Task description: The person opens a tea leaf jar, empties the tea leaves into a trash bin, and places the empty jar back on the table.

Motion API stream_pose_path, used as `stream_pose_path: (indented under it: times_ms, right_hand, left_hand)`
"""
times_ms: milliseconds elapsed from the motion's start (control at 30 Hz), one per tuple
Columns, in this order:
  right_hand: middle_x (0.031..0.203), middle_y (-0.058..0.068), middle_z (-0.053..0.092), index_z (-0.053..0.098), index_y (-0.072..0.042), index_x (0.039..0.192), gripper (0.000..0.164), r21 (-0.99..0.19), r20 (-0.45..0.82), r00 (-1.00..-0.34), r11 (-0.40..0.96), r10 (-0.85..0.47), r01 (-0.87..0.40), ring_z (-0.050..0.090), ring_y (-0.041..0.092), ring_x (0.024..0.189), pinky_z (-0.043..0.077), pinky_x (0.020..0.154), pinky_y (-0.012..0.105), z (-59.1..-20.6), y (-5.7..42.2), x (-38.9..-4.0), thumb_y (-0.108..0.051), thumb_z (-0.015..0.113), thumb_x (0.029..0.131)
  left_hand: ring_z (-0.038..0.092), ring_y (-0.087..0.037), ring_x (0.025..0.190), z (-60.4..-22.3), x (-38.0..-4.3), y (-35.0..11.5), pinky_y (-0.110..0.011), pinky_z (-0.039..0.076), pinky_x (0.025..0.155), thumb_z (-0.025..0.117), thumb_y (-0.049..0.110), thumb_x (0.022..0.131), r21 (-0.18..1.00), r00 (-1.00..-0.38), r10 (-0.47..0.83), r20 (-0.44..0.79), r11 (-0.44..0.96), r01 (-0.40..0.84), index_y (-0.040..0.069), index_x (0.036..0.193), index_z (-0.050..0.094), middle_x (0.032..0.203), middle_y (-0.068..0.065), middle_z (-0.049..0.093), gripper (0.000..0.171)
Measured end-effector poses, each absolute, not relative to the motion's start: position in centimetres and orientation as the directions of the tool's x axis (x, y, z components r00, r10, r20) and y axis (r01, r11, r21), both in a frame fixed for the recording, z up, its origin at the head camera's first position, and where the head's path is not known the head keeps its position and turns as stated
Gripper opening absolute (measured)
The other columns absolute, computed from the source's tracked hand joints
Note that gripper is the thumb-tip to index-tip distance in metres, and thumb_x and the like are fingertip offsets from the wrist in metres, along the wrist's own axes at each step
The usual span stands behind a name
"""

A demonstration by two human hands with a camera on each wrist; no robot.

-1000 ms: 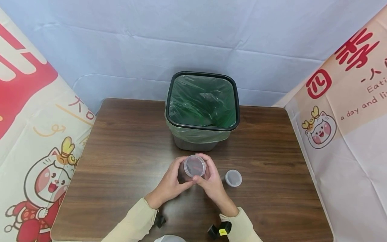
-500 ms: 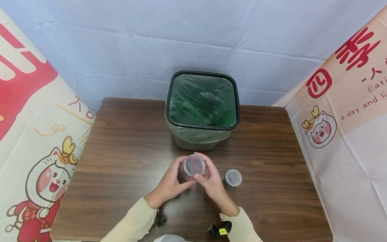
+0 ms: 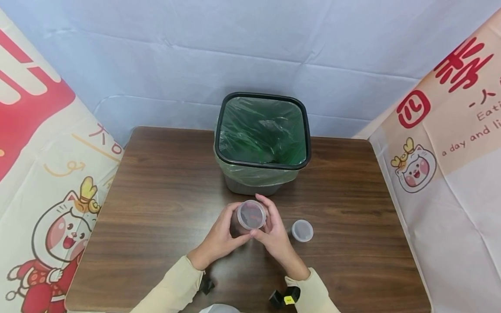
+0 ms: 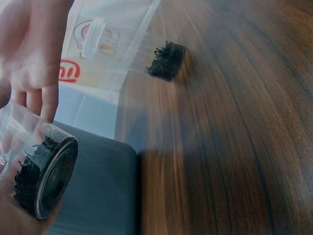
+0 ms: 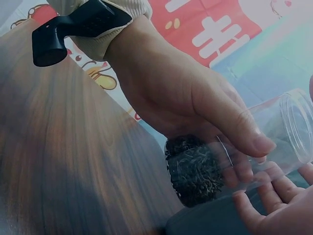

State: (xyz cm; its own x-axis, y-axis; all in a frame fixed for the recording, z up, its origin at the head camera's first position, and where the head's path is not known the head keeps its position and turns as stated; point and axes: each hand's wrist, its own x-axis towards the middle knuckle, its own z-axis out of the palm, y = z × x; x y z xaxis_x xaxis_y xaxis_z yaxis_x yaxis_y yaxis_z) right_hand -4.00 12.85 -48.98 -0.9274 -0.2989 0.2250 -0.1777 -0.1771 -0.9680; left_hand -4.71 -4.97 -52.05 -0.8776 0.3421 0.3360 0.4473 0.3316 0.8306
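Note:
A clear plastic jar [image 3: 251, 214] with dark, shredded, dried-leaf-like contents at its bottom is held up off the table between both hands. My left hand [image 3: 219, 241] grips its body, thumb and fingers curled round the wall. At the top end, my right hand [image 3: 274, 230] holds the jar from the right, its thumb by the rim and its fingers along the far side. The two thumbs meet at the near side. A second clear jar [image 4: 134, 51], with a whitish lid and similar dark contents, stands upright on the table right of my right hand.
Behind the hands stands a bin [image 3: 254, 188] with a black rim and a green liner bag. The brown wooden table [image 3: 156, 191] lies under everything, with printed cloth walls at left and right and a pale cloth at the back.
My right hand's thumb and fingers shift around the jar's top, and the index finger now reaches further out. The left hand, the held jar, the second jar and the bin stay practically still.

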Motion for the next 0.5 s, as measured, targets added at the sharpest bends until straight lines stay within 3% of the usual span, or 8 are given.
stream_pose_path:
  times_ms: [100, 300, 500]
  right_hand:
    - [0.137, 0.023, 0.043, 0.028, -0.003, 0.145, 0.081, -0.966, 0.23, -0.928, -0.183, -0.292, -0.182, 0.041, 0.026, 0.127, 0.031, 0.107, 0.044, -48.95, 12.76, -3.95, -0.034, 0.07, 0.082]
    - [0.133, 0.026, 0.045, 0.03, 0.002, 0.138, 0.078, -0.962, 0.241, -0.933, -0.195, -0.267, -0.192, 0.043, 0.027, 0.125, 0.033, 0.105, 0.032, -48.88, 12.61, -3.93, -0.03, 0.072, 0.081]
    - [0.13, 0.027, 0.047, 0.033, 0.003, 0.134, 0.074, -0.963, 0.237, -0.939, -0.19, -0.248, -0.192, 0.045, 0.025, 0.124, 0.035, 0.105, 0.033, -48.87, 12.49, -3.89, -0.03, 0.073, 0.08]
  left_hand:
    - [0.046, -0.019, 0.121, -52.08, -4.71, -5.01, -0.043, 0.039, 0.1, 0.072, 0.041, 0.079, 0.829, -0.878, 0.342, 0.335, 0.336, 0.448, 0.012, 0.138, 0.037, 0.133, -0.005, 0.048, 0.075]
    - [0.046, -0.018, 0.121, -52.23, -4.74, -4.98, -0.043, 0.039, 0.1, 0.076, 0.036, 0.077, 0.829, -0.878, 0.34, 0.338, 0.334, 0.448, 0.012, 0.137, 0.038, 0.132, -0.005, 0.048, 0.075]
    - [0.046, -0.018, 0.121, -52.29, -4.74, -4.97, -0.043, 0.038, 0.1, 0.074, 0.037, 0.079, 0.838, -0.884, 0.344, 0.315, 0.336, 0.429, 0.012, 0.137, 0.038, 0.132, -0.005, 0.048, 0.073]
